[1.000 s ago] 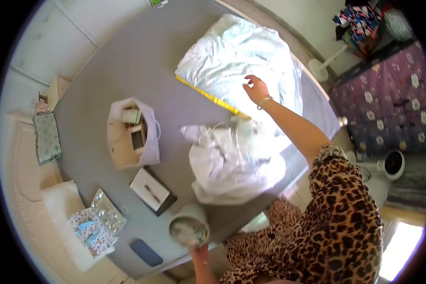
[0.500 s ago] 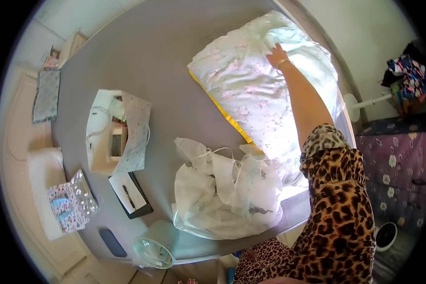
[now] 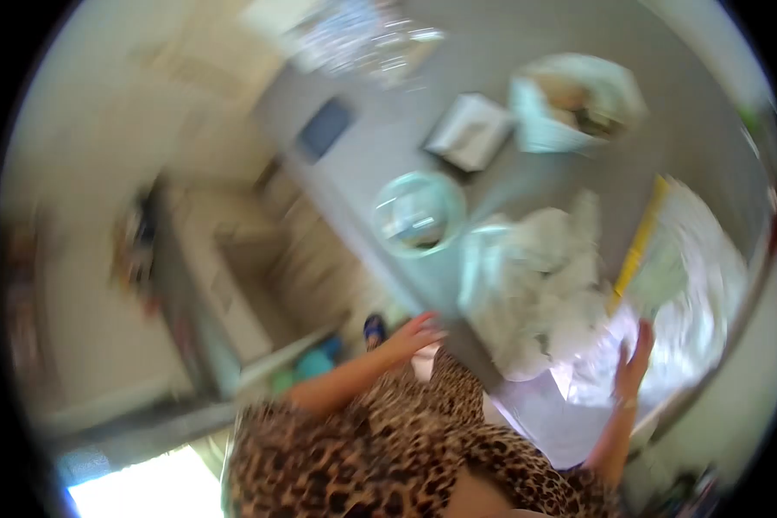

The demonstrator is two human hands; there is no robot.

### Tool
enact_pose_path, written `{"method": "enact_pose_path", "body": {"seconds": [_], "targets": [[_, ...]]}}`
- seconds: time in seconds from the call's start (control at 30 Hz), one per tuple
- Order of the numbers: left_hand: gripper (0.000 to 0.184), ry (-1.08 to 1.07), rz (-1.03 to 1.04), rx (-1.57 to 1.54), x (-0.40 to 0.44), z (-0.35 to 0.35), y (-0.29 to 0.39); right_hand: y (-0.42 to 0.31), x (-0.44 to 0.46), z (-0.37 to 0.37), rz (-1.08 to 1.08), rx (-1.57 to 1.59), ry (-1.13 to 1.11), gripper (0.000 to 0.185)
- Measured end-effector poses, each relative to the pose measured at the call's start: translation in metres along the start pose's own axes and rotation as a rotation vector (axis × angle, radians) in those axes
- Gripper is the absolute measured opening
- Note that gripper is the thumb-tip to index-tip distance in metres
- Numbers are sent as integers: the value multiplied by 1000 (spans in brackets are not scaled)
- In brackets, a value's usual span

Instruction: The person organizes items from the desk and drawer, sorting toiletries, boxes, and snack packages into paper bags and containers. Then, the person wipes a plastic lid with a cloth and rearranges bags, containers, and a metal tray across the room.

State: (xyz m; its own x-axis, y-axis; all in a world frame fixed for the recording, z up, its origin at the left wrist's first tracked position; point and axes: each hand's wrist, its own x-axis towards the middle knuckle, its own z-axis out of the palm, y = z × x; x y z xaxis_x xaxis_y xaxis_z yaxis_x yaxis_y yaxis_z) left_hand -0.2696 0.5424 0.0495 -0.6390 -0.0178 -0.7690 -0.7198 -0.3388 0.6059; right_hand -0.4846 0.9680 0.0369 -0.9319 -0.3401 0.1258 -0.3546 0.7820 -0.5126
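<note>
The picture is smeared by motion. My left hand (image 3: 416, 335) hangs in the air by the table's near edge, above my leopard-print clothing, fingers stretched out and nothing visible in it. My right hand (image 3: 634, 367) is at the near side of the folded pale floral quilt (image 3: 695, 285), its fingers extended and apart; whether it touches the cloth I cannot tell. A yellow strip (image 3: 641, 242) edges the quilt. Between the two hands, a little farther off, lies a crumpled white plastic bag (image 3: 544, 302).
On the grey tabletop (image 3: 388, 142) stand a pale round bin (image 3: 420, 216), a white box-like pad (image 3: 470, 131), a paper bag (image 3: 535, 121) with things inside and a dark flat object (image 3: 325, 128). An open drawer or cabinet (image 3: 255, 276) is at left.
My view has swung sharply, so the table now lies to the upper right. My right hand has come back from the quilt's far part to its near side. My left hand has entered view.
</note>
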Motion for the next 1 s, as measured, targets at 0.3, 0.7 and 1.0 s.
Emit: {"method": "enact_pose_path", "body": {"seconds": [0.3, 0.7, 1.0], "targets": [[64, 567, 535, -456, -198, -56, -40, -465, -149, 62, -998, 153, -491, 59], [14, 1717, 1014, -516, -471, -513, -308, -700, -292, 167, -1113, 230, -563, 47], [32, 2027, 309, -591, -570, -782, -413, -710, -319, 207, -874, -41, -584, 46]]}}
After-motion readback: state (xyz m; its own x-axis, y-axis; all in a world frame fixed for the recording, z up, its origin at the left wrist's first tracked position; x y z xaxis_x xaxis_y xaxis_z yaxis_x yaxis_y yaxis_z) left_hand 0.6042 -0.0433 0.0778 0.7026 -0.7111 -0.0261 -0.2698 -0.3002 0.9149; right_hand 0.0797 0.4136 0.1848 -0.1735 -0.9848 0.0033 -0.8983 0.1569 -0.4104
